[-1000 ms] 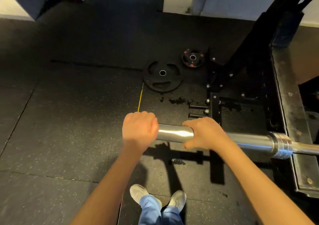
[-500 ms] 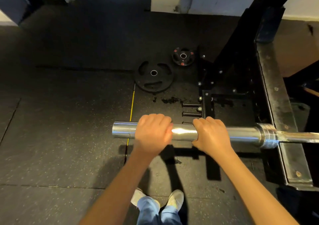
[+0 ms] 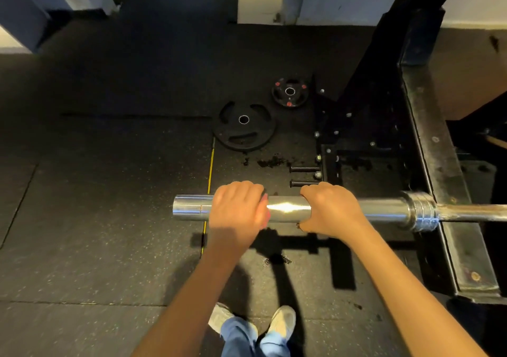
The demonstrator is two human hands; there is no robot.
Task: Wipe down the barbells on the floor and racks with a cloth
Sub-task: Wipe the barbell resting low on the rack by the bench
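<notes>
A chrome barbell (image 3: 288, 212) lies level across the view at about waist height, its thick sleeve pointing left and its thin shaft running off the right edge past the collar (image 3: 419, 210). My left hand (image 3: 238, 210) is curled over the sleeve a short way in from its free end and looks slightly blurred. A thin pinkish sliver shows at its right edge; I cannot tell whether this is a cloth. My right hand (image 3: 330, 210) grips the sleeve further right, between the left hand and the collar.
A black steel rack frame (image 3: 436, 148) stands at right, with bolts sticking out near its base. Two black weight plates (image 3: 244, 127) (image 3: 290, 92) lie on the dark rubber floor beyond the bar. My feet (image 3: 281, 319) are below the bar.
My left hand has slid right along the sleeve, away from its end and toward my right hand, uncovering the sleeve's left tip. My right hand has kept its grip.
</notes>
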